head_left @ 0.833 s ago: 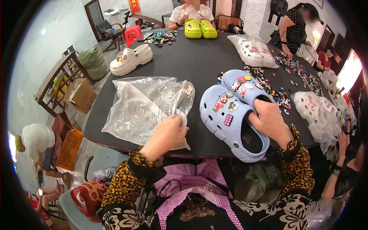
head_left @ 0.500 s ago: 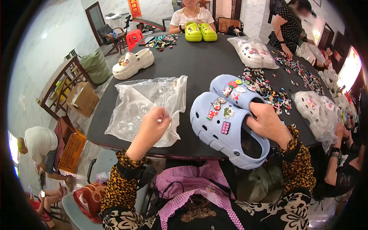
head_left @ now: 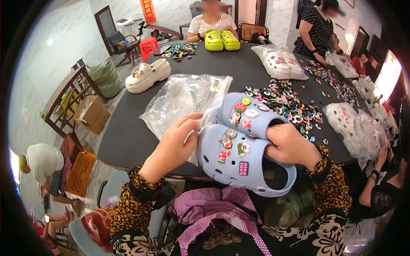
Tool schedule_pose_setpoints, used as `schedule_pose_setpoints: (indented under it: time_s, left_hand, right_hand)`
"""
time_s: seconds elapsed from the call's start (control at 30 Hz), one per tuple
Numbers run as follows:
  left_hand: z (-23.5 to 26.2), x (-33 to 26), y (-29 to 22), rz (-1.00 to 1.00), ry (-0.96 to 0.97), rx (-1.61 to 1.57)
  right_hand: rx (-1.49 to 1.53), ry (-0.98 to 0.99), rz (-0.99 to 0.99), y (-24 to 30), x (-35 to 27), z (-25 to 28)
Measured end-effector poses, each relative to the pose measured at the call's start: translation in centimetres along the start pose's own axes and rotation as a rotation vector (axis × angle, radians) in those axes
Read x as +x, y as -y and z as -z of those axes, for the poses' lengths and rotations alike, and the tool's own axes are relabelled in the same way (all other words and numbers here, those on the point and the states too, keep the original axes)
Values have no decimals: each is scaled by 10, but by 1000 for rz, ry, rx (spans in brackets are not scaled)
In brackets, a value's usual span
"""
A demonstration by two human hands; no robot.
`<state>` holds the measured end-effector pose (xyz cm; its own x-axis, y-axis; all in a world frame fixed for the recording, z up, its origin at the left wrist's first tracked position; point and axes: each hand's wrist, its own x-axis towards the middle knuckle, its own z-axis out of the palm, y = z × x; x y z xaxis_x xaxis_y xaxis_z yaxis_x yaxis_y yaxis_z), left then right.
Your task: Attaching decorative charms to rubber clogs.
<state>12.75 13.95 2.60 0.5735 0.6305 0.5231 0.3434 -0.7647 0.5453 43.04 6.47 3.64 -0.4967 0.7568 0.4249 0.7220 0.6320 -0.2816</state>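
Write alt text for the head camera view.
A person's right hand holds two blue clogs, toes at a clear bag, the left hand at its edge. Loose charms and more clogs lie on a dark table.

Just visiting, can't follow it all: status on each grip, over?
Left grip at edge of clear bag, pinch unclear. Right grip holding both blue clogs, toes toward bag. Nothing seen blocking; charm heap lies beyond clogs.

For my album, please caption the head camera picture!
Right hand holding two blue clogs, left hand at a clear bag.
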Motion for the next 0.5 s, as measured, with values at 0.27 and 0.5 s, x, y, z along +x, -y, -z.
schedule_pose_setpoints:
  time_s: [0.27, 0.5]
  left_hand:
    - [-11, 5, -9, -89, -23, -94]
    - [12, -15, 1, -82, -106, 268]
  right_hand:
    - [-52, 125, 129, 7, 2, -24]
    - [-29, 168, -10, 2, 3, -22]
